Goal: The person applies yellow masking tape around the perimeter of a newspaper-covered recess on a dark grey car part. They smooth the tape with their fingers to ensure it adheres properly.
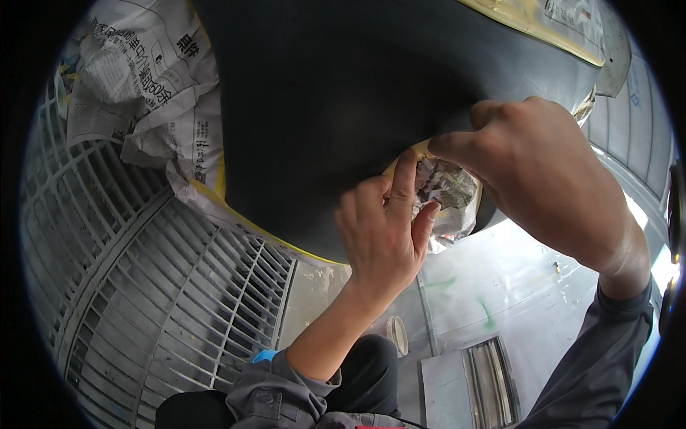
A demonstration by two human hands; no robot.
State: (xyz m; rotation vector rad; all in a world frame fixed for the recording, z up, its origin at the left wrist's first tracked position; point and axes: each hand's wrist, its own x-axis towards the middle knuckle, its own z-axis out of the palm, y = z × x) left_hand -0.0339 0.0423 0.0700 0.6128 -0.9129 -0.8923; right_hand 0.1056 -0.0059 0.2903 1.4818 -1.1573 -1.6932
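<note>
A large dark, smooth panel (307, 107) with curved edges fills the upper middle. Crumpled newspaper (449, 184) fills a rounded opening near its lower right edge, with yellow masking tape (423, 149) along part of the rim. My left hand (379, 222) rests against the panel at the left of this opening, index finger and thumb stretched out, the other fingers bent. Across the opening's top edge, my right hand (525, 161) presses one digit onto the tape beside my left index fingertip. Its other fingers curl under, so whatever they hold is hidden.
Newspaper sheets (153, 93) edged with yellow tape cover the panel's left side. More tape (532, 27) borders its upper right. Below lie a metal floor grating (193, 286) and a pale floor (493, 286) with green marks. A round whitish object (396, 336) is beside my knee.
</note>
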